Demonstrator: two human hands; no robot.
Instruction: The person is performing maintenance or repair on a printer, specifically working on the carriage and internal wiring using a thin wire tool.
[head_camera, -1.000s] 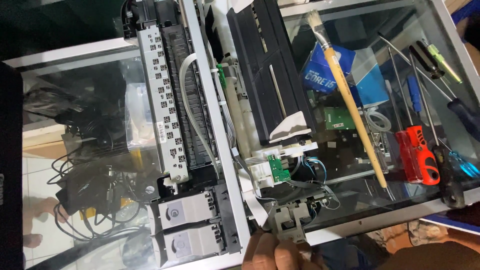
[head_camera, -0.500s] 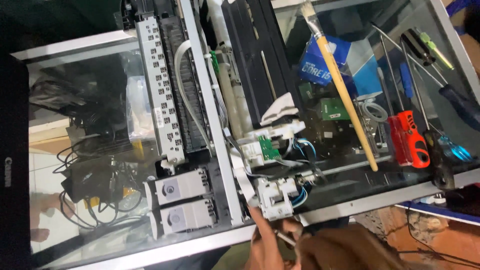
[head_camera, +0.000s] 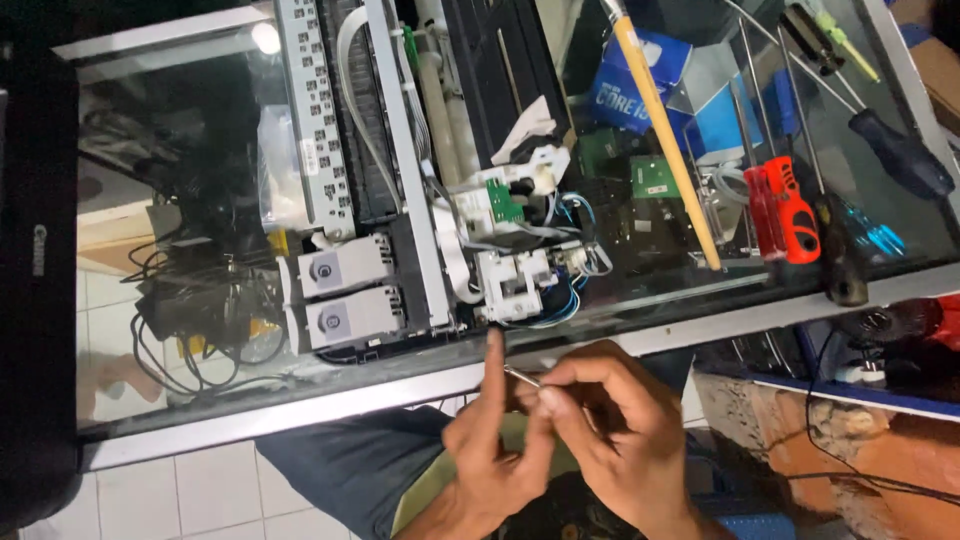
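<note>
— Two hands meet over one sliver of metal: the left hand (head_camera: 495, 455) and the right hand (head_camera: 610, 430) each pinch a thin metal pin (head_camera: 522, 376), fingertips (head_camera: 545, 400) of the right closed together on its near end, the left index finger raised straight toward twelve o'clock.

— Where does the pin sit?

— At the near edge of the glass-topped counter (head_camera: 700, 325), just at six o'clock from the white connector block (head_camera: 515, 285) of the opened printer (head_camera: 400, 230). It is so slim that I judge a slip likely; dropped, it could fall past the counter's edge into the lap or onto the tiled floor (head_camera: 200, 490).

— Anything else at risk?

— Blue and white wires (head_camera: 570, 290) loop loose at three o'clock of the block; a careless poke could snag them. The green circuit board (head_camera: 500, 200) stands exposed at twelve o'clock. Further out, at two o'clock, the long paintbrush (head_camera: 665, 140) and red-handled pliers (head_camera: 780, 210) lie well apart, harmless unless an elbow sweeps them.
</note>
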